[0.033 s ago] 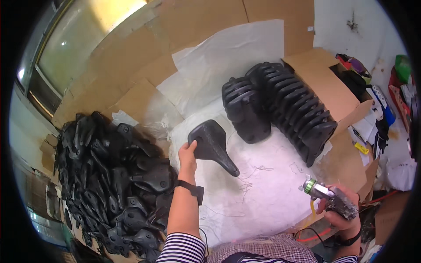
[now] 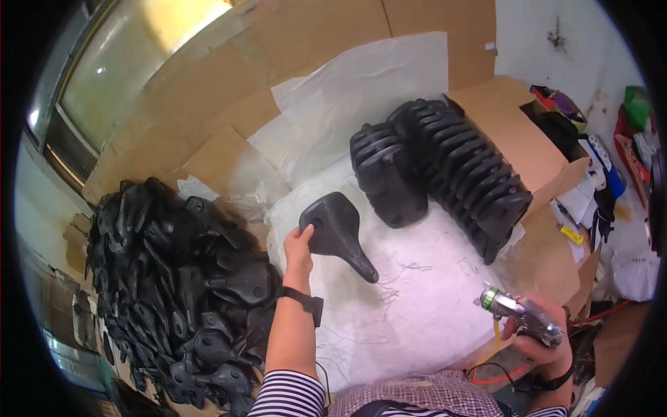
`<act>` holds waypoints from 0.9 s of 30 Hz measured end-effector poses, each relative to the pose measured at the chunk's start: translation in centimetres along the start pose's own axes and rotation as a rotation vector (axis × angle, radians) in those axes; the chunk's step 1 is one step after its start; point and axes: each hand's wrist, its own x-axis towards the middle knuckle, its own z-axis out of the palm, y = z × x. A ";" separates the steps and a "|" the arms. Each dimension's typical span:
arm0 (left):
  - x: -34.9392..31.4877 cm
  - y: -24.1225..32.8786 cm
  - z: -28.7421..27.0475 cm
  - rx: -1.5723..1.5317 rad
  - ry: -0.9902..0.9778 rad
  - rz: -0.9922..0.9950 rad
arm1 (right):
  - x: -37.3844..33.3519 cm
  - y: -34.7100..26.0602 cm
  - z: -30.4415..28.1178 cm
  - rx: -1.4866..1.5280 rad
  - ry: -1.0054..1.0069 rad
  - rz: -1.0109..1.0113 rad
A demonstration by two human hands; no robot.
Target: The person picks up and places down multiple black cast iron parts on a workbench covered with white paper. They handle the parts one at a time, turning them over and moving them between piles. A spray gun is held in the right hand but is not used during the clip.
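A black bicycle saddle (image 2: 333, 228) is held by my left hand (image 2: 299, 251), its thumb on top of the wide rear end and the other fingers hidden below. The saddle's nose points down and to the right, over the white sheet (image 2: 417, 306). At the lower right, my right hand (image 2: 542, 347) is wrapped round the handle of a metal spray gun (image 2: 517, 309) with a green ring. The gun's front end faces left toward the saddle, well apart from it. A yellow hose runs down from beneath the gun.
A large heap of black saddles (image 2: 180, 299) lies to the left. Stacked saddles (image 2: 472, 167) stand in rows at the back right, beside an open cardboard box (image 2: 511, 132). Cardboard panels (image 2: 326, 35) line the back. A yellow-handled cutter (image 2: 571, 233) lies at right.
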 end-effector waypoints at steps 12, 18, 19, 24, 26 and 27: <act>-1.9 1.1 3.0 -0.144 -0.159 0.029 | -1.7 0.8 -4.8 -0.047 0.203 -0.016; 0.3 -1.3 12.7 -0.135 -0.382 -0.048 | -1.2 5.0 -6.7 -0.166 0.099 0.204; 0.9 -2.7 14.6 -0.075 -0.395 -0.061 | -1.4 5.8 -6.7 -0.068 0.141 0.279; 1.5 -5.7 19.7 0.334 -0.369 0.044 | -0.5 6.7 -6.5 0.025 0.170 0.315; 1.6 -5.6 19.2 0.317 -0.371 0.062 | 0.1 7.0 -6.2 0.044 0.152 0.321; 1.0 -5.2 19.0 0.279 -0.393 0.056 | 0.3 7.3 -6.1 0.046 0.141 0.321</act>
